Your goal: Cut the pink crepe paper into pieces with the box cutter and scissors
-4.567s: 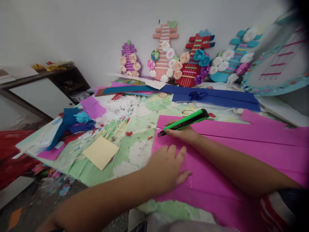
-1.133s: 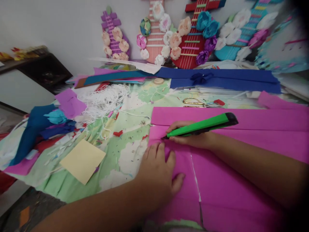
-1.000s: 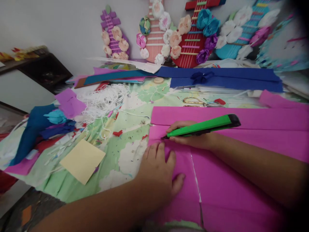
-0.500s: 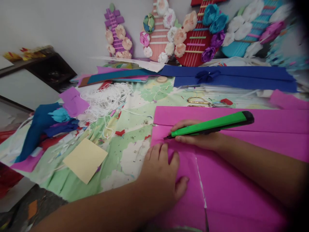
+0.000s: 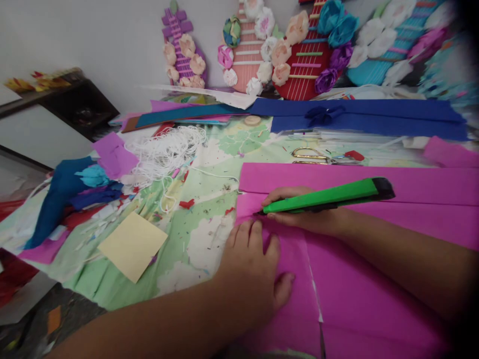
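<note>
My right hand (image 5: 303,214) is closed around a green and black box cutter (image 5: 329,197). The cutter's tip touches the magenta sheet (image 5: 374,289) near its left edge. Flat on the same sheet rests my left hand (image 5: 249,269), fingers apart, just below the blade tip. A white slit runs down the sheet to the right of my left hand, with a dark gap at its lower end. A folded magenta strip (image 5: 359,177) spans the top of the sheet.
Gold-handled scissors (image 5: 310,155) lie behind the magenta sheet. A blue folded sheet (image 5: 366,117) is farther back. To the left are tangled white cord (image 5: 164,149), a yellow paper square (image 5: 132,247) and coloured scraps (image 5: 56,199). Flower-decorated instrument shapes (image 5: 307,65) stand at the wall.
The view has shifted very slightly. Both hands and the box cutter stay in nearly the same place on the magenta sheet.
</note>
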`<control>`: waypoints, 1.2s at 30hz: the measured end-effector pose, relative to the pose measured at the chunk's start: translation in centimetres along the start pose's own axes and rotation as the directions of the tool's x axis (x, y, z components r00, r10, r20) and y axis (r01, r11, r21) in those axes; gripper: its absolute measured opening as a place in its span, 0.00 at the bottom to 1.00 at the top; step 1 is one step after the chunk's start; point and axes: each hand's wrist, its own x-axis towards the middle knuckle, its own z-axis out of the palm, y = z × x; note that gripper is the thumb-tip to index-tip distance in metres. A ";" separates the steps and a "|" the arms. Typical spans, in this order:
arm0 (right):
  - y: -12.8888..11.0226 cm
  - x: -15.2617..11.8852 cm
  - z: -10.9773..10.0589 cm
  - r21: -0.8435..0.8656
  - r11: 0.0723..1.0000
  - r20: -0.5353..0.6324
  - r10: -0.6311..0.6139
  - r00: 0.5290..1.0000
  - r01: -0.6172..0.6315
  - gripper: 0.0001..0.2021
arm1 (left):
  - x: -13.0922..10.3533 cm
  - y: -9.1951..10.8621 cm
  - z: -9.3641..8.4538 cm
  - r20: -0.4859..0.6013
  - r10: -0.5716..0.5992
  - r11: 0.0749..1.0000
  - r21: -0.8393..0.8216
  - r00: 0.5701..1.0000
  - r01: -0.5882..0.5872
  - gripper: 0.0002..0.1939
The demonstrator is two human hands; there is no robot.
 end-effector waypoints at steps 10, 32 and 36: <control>-0.3 -0.3 -0.1 0.008 0.996 -0.091 0.086 0.992 -0.086 0.10 | 0.0 0.0 0.0 0.013 -0.007 1.000 -0.001 1.000 0.007 0.27; -0.9 2.1 1.3 0.444 0.880 -0.252 0.306 0.918 -0.171 0.13 | 0.2 -0.3 -1.3 0.170 -0.085 0.994 0.080 0.982 0.073 0.34; 0.4 1.8 1.2 0.378 0.913 -0.256 0.260 0.931 -0.151 0.12 | 0.1 -0.1 -1.0 0.195 -0.095 0.992 0.103 0.976 0.076 0.32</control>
